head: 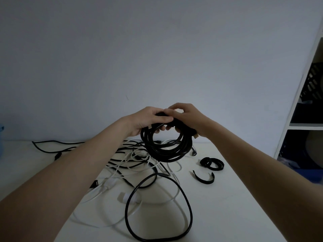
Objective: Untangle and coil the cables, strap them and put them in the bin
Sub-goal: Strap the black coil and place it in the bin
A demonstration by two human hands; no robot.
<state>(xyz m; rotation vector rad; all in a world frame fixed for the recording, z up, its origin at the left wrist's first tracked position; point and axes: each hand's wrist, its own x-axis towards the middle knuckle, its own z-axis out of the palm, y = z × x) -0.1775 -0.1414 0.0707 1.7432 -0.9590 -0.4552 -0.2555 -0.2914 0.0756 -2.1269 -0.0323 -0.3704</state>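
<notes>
Head view is showing us holding a coiled black cable up above the white surface, both hands meeting at the top of the coil. Our left hand is curling its fingers over the bunched turns and gripping them, while our right hand is closing round the same bundle just beside it, fingertips pinching at the top; whether a strap is already under those fingers we cannot tell. The coil is hanging freely below our hands, several loops deep, and we are judging it light but springy: the turns will likely be wanting to fan apart, so the place to be holding it is where all the loops are gathered together, squeezed tight. Below it, the remaining tangle of black and white cables is lying loose on the surface, limp and apt to snag. An open strap and looped straps are waiting well to the right of the tangle. A dark slotted bin is sitting in the shelf at far right.
</notes>
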